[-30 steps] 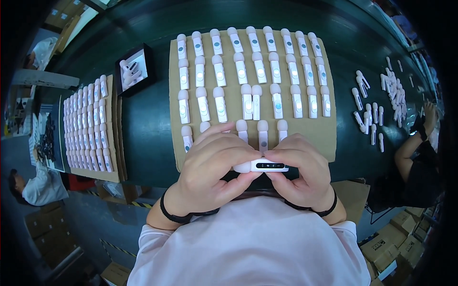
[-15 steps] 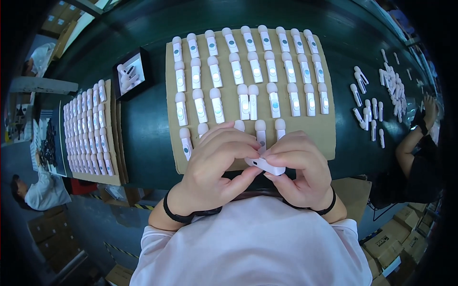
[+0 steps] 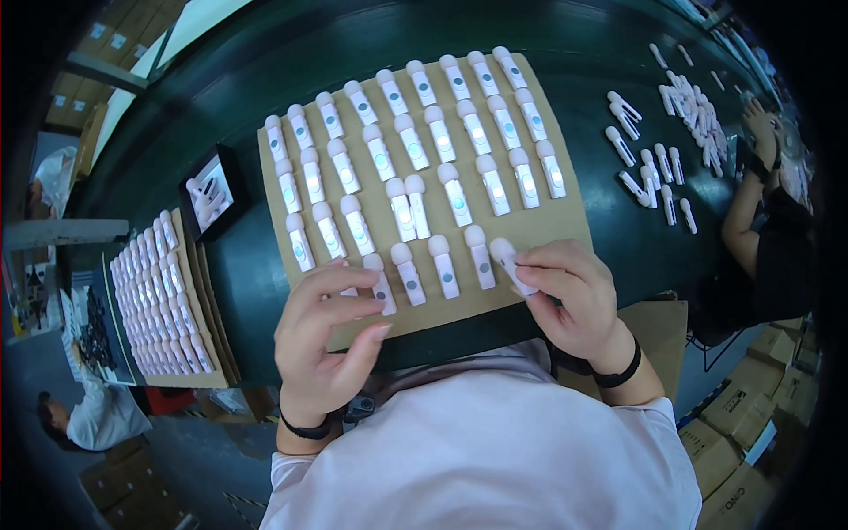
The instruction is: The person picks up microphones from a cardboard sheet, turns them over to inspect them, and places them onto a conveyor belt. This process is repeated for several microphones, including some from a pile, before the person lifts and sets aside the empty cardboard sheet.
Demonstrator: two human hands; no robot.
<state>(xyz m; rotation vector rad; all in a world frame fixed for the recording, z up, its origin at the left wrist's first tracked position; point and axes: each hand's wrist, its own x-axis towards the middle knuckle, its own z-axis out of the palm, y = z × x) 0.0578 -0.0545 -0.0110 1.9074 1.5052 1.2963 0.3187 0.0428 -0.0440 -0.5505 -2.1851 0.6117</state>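
Observation:
Pale pink wand-shaped devices with rounded heads and a round button lie in rows on a brown cardboard sheet [image 3: 548, 225]. In my right hand [image 3: 574, 291] one such device [image 3: 505, 257] is pinched between thumb and fingers, at the right end of the nearest row, its head pointing away from me. My left hand [image 3: 327, 340] is open with fingers apart, over the sheet's near left corner. Its fingertips are close to another device [image 3: 380, 283] and partly cover one beside it; whether they touch cannot be told.
A black box [image 3: 216, 190] with a few devices stands left of the sheet. Further left, stacked cardboard [image 3: 208, 309] carries more rows. Loose devices [image 3: 693, 115] lie heaped at right, near a co-worker's arm [image 3: 742, 208]. Another person [image 3: 106, 415] sits at far left.
My hands have parted. The device that was between both is now in my right hand only, turned and lowered to the row's right end. The view has rotated somewhat.

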